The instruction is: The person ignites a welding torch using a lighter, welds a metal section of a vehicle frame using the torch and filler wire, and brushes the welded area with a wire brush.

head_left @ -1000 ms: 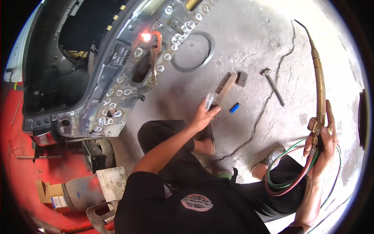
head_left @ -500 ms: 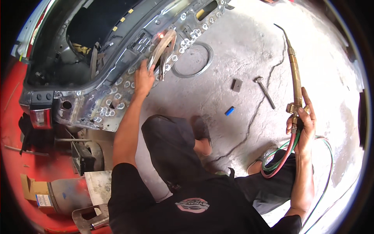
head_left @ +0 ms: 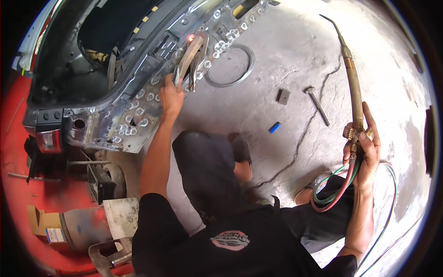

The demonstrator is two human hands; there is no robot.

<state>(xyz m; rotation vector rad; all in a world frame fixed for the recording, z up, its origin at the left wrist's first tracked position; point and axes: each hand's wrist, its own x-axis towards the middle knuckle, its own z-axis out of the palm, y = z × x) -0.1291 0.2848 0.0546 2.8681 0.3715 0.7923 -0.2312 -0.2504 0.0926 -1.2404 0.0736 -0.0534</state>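
Note:
My left hand (head_left: 171,98) reaches to the bare metal car body panel (head_left: 152,94), its fingers closed around the lower end of a brown wooden strip (head_left: 190,56). The strip leans across the panel, and a small spot glows red-orange beside its upper end. Dull metal pieces, of a kind I cannot make out, hang next to the strip. On the right, my right hand (head_left: 368,154) grips a brass gas torch (head_left: 355,90) around its valve end. The torch's thin bent tip points up and away from the panel, with no flame visible. Red and green hoses (head_left: 339,196) loop down from it.
On the concrete floor lie a coil of wire (head_left: 251,69), a small metal block (head_left: 283,96), a hammer (head_left: 318,107) and a blue lighter-like piece (head_left: 275,127). A dark box (head_left: 100,183), a cardboard box (head_left: 41,221) and a grey cylinder (head_left: 85,226) stand at lower left.
My right hand has shifted slightly right, and the torch is more upright in view with its tip higher. My left hand stays on the wooden strip. The view has moved slightly.

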